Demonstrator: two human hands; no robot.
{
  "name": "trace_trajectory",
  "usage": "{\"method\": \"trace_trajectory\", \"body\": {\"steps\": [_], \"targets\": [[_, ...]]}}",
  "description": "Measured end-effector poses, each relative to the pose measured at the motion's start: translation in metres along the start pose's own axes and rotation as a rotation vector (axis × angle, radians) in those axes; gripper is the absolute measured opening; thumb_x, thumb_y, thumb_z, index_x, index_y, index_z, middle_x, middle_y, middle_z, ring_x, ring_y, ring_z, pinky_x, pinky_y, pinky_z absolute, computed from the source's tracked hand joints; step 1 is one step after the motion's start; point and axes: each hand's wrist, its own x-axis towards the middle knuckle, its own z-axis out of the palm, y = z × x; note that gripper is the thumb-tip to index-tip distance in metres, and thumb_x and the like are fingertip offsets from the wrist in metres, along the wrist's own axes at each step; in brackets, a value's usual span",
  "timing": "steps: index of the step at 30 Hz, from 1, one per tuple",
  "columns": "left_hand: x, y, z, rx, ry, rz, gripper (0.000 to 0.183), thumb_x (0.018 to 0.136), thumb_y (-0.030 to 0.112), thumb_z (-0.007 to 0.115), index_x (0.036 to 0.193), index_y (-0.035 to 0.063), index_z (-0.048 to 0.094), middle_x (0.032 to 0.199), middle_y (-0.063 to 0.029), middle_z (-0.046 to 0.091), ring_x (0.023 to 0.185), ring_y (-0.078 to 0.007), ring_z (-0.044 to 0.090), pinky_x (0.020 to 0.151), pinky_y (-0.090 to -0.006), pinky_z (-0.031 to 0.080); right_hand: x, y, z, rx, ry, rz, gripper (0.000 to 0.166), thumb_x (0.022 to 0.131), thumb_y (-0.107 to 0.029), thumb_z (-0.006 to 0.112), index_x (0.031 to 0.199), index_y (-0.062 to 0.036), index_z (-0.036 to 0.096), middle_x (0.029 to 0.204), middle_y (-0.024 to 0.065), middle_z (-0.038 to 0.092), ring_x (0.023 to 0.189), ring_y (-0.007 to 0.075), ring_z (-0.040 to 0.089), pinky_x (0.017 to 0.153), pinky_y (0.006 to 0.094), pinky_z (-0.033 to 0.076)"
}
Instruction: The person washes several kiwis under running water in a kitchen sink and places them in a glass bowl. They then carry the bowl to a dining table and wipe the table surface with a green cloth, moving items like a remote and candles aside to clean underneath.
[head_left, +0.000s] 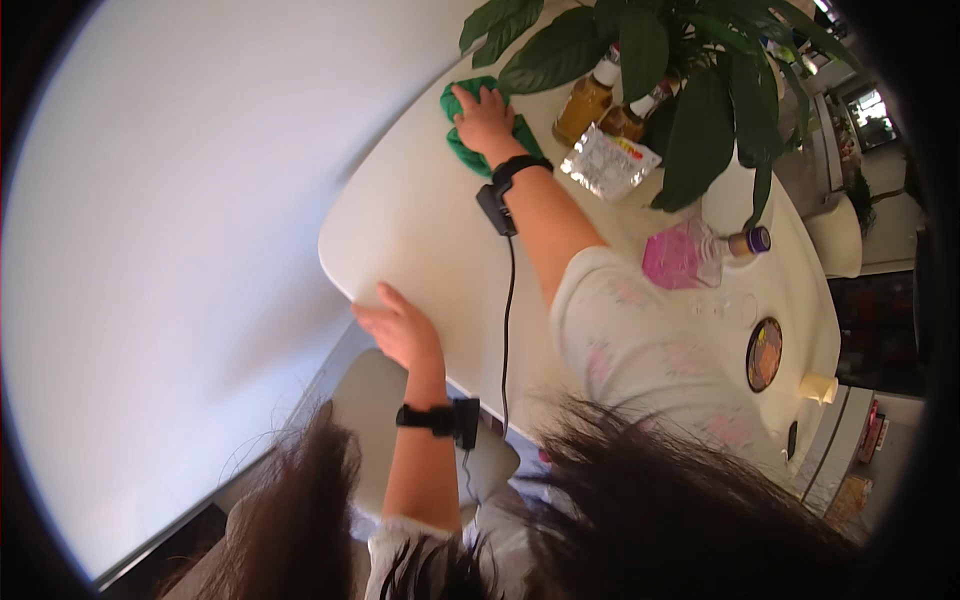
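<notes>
My right hand (486, 124) is stretched out over the far part of the white table (420, 217), pressing down on a bunched green cloth (472, 154). Its fingers are spread across the cloth, which shows on both sides of the hand. My left hand (401, 326) rests at the table's near edge, thumb apart from the fingers, with nothing seen in it. Both wrists wear black straps with a small box and a cable. Beside my right forearm lies a silver foil packet (609, 161), and behind it stands a bottle of amber liquid (583, 109).
A leafy potted plant (697, 112) overhangs the bottles. Right of my arm is a clear bottle with pink liquid (679, 255). Farther along are a round dark coaster (765, 354) and a pale cup (817, 388). A white wall (187, 187) borders the table; a chair (375, 405) is below.
</notes>
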Motion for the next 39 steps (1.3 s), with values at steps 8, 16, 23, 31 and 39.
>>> {"method": "trace_trajectory", "body": {"steps": [8, 16, 23, 31, 39], "targets": [[0.024, -0.037, -0.003, -0.052, 0.116, 0.037, 0.089, 0.096, 0.068, 0.031, 0.141, -0.0086, 0.029, 0.136, -0.0282, 0.046, 0.119, -0.0459, 0.050, 0.096, -0.0539, 0.044, -0.260, -0.017, -0.097, 0.260, -0.309, -0.518, 0.072, 0.074, -0.011, 0.073, 0.140, -0.0261, 0.051, 0.147, 0.0177, 0.041, 0.141, 0.0375, 0.033, 0.113, 0.0567, 0.027], [0.018, -0.027, 0.000, 0.033, 0.045, 0.033, 0.090, 0.094, 0.071, 0.030, 0.138, -0.0086, 0.034, 0.133, -0.0272, 0.049, 0.115, -0.0452, 0.053, 0.090, -0.0530, 0.049, -0.246, 0.038, -0.098, 0.103, 0.019, -0.076, 0.066, 0.082, -0.016, 0.068, 0.144, -0.0219, 0.045, 0.139, 0.0216, 0.045, 0.135, 0.0400, 0.038, 0.107, 0.0609, 0.030], [0.038, -0.057, 0.009, 0.225, 0.401, 0.331, 0.078, 0.094, 0.058, 0.050, 0.139, -0.0045, 0.037, 0.133, -0.0258, 0.050, 0.122, -0.0407, 0.050, 0.099, -0.0491, 0.044, -0.381, 0.019, -0.140, 0.367, -0.165, -0.430, 0.064, 0.078, -0.014, 0.071, 0.139, -0.0191, 0.050, 0.138, 0.0208, 0.046, 0.134, 0.0407, 0.037, 0.111, 0.0596, 0.027], [-0.211, 0.129, 0.035, -0.393, -0.834, 1.277, 0.055, 0.080, 0.019, 0.078, 0.128, 0.0035, 0.058, 0.128, -0.0172, 0.059, 0.123, -0.0318, 0.053, 0.105, -0.0394, 0.041, -0.484, 0.174, -0.211, 0.075, -0.261, 0.284, 0.050, 0.077, -0.011, 0.071, 0.125, -0.0094, 0.057, 0.119, 0.0192, 0.054, 0.100, 0.0417, 0.053, 0.084, 0.0496, 0.044], [-0.252, 0.175, 0.094, -0.279, -0.825, 1.043, 0.037, 0.078, 0.031, 0.079, 0.095, 0.0059, 0.058, 0.088, -0.0126, 0.067, 0.083, -0.0342, 0.065, 0.073, -0.0410, 0.050, -0.532, 0.164, -0.293, 0.128, 0.048, -0.225, 0.034, 0.088, -0.012, 0.058, 0.120, -0.0018, 0.056, 0.102, 0.0184, 0.059, 0.090, 0.0355, 0.057, 0.080, 0.0458, 0.047]]}}
